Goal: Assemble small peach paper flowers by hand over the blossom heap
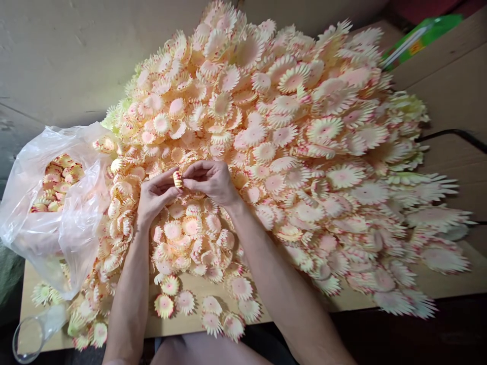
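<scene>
A huge heap of cream and pink artificial flower heads [297, 126] covers the board. Above its near-left part, my left hand [154, 195] and my right hand [211, 180] meet fingertip to fingertip. Between them they pinch one small cupped flower piece [177, 179] with red-edged petals. Both hands are closed on it. My forearms reach up from the bottom edge over looser flower heads [182, 238].
A clear plastic bag [57, 213] holding more flower pieces [57, 180] sits at the left. A small clear cup [32, 334] lies at the bottom left corner. The wooden board [460, 284] shows at the right, with cardboard [449, 76], a black cable [456, 133] and a green package [422, 35] behind.
</scene>
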{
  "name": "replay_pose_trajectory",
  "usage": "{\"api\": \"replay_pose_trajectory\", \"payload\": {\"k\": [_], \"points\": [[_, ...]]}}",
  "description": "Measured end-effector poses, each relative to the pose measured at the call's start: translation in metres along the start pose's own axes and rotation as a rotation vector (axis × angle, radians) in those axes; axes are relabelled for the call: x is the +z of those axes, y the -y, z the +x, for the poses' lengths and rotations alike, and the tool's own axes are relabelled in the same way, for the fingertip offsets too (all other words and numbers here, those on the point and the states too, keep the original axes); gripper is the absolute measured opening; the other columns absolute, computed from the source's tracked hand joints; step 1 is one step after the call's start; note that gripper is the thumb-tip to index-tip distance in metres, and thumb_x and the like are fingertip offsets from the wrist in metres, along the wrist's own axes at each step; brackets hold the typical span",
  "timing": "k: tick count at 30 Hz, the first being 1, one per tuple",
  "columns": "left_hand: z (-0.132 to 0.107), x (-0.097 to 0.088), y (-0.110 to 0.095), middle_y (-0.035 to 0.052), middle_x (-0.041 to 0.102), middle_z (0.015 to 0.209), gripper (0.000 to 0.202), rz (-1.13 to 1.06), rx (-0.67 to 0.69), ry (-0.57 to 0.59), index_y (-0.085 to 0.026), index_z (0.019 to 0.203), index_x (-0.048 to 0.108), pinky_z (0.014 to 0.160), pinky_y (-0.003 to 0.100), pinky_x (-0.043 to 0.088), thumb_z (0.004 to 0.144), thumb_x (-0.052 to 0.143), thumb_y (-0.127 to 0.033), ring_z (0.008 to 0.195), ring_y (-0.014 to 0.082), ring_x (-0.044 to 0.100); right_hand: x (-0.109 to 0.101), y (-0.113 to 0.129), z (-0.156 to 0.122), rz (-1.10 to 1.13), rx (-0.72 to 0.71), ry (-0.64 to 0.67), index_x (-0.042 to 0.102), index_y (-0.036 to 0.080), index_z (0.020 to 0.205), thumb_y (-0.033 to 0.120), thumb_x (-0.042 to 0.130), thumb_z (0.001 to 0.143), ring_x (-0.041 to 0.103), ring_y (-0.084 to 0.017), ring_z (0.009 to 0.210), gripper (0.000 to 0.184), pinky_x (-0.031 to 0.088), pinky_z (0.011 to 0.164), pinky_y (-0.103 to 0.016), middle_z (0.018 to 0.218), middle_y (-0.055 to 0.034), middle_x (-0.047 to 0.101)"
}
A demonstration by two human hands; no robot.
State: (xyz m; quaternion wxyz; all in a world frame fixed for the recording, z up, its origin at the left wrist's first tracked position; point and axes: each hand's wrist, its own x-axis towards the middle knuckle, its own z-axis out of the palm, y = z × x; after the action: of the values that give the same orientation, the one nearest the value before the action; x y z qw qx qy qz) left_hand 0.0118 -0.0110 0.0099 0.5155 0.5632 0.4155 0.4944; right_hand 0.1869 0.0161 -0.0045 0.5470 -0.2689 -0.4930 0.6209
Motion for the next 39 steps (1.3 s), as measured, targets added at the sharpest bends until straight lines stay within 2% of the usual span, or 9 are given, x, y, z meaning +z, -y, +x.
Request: {"api": "replay_pose_trajectory", "payload": {"k": [3,5,7,9,11,17,23,34,39], "points": [[0.0014,-0.0002,0.0025,0.0084,0.072,0.11,0.058,0.003,0.082,0.01,-0.024,0.115,0.075,0.084,0.028,0.058,0.059,0.091,-0.027,0.095,0.0188,0.07,-0.0021,0.0001,0.0005,0.032,0.016,-0.024,0.072,0.013,0.079,0.029,0.086,0.062,0.07,-0.014,0.07,0.027,0.06,0.068,-0.023,0.081,-0.005,0.074],[0.0026,0.0002,0.0038,0.0075,0.069,0.114,0.052,0.053,0.17,-0.025,-0.023,0.11,0.076,0.084,0.025,0.057,0.06,0.091,-0.021,0.098,0.0171,0.068,-0.0026,0.0006,0.001,0.05,0.03,-0.017,0.072,0.012,0.079,0.027,0.086,0.062,0.07,-0.014,0.07,0.027,0.059,0.066,-0.022,0.081,-0.0051,0.074],[0.003,0.0007,0.0043,0.0068,0.068,0.111,0.055,0.074,0.221,-0.049,-0.024,0.115,0.075,0.084,0.024,0.057,0.061,0.09,-0.02,0.097,0.0153,0.067,-0.0024,0.0015,0.0012,0.07,0.05,0.008,0.073,0.012,0.079,0.026,0.086,0.062,0.07,-0.013,0.069,0.026,0.059,0.064,-0.022,0.08,-0.0051,0.074],[0.0019,0.0009,0.0043,0.0056,0.07,0.104,0.066,0.052,0.207,-0.026,-0.026,0.127,0.068,0.084,0.025,0.058,0.065,0.088,-0.021,0.092,0.0137,0.068,-0.0018,0.0026,0.0013,0.092,0.066,0.029,0.073,0.012,0.078,0.024,0.087,0.06,0.069,-0.012,0.067,0.026,0.059,0.064,-0.022,0.077,-0.0041,0.073],[-0.0003,0.0009,0.0038,0.0052,0.072,0.099,0.068,0.036,0.164,0.01,-0.026,0.132,0.064,0.083,0.025,0.058,0.068,0.087,-0.022,0.088,0.0134,0.068,-0.0014,0.0034,0.0012,0.108,0.079,0.042,0.074,0.013,0.077,0.022,0.088,0.058,0.069,-0.013,0.066,0.026,0.059,0.065,-0.022,0.075,-0.0036,0.073],[-0.0035,0.001,0.0034,0.0056,0.074,0.102,0.053,0.045,0.1,0.008,-0.024,0.12,0.073,0.084,0.023,0.057,0.069,0.086,-0.02,0.088,0.0135,0.07,-0.0012,0.0045,0.0012,0.125,0.071,0.064,0.075,0.014,0.077,0.019,0.087,0.059,0.07,-0.012,0.068,0.023,0.06,0.068,-0.022,0.077,-0.0032,0.073],[0.0007,0.0024,0.0015,0.0073,0.072,0.109,0.046,0.047,0.202,-0.01,-0.023,0.109,0.077,0.084,0.025,0.059,0.064,0.087,-0.017,0.093,0.0165,0.071,-0.0003,0.0084,-0.0012,0.109,0.077,0.056,0.074,0.013,0.076,0.024,0.087,0.062,0.067,-0.01,0.063,0.022,0.059,0.065,-0.02,0.073,-0.0033,0.072],[0.0014,0.002,0.0017,0.0057,0.073,0.105,0.045,0.055,0.25,0.009,-0.027,0.108,0.077,0.083,0.021,0.058,0.066,0.086,-0.014,0.091,0.0141,0.071,-0.0017,0.0062,-0.0016,0.076,0.073,0.075,0.074,0.013,0.078,0.028,0.088,0.063,0.069,-0.012,0.067,0.025,0.06,0.071,-0.025,0.076,-0.0038,0.072],[0.0016,0.0021,0.0015,0.0075,0.073,0.105,0.045,0.088,0.253,-0.003,-0.025,0.107,0.078,0.082,0.024,0.059,0.063,0.088,-0.017,0.091,0.0158,0.07,-0.0007,0.008,-0.0027,0.083,0.064,0.081,0.074,0.013,0.078,0.028,0.088,0.063,0.07,-0.013,0.068,0.025,0.061,0.073,-0.026,0.077,-0.0039,0.073]]}}
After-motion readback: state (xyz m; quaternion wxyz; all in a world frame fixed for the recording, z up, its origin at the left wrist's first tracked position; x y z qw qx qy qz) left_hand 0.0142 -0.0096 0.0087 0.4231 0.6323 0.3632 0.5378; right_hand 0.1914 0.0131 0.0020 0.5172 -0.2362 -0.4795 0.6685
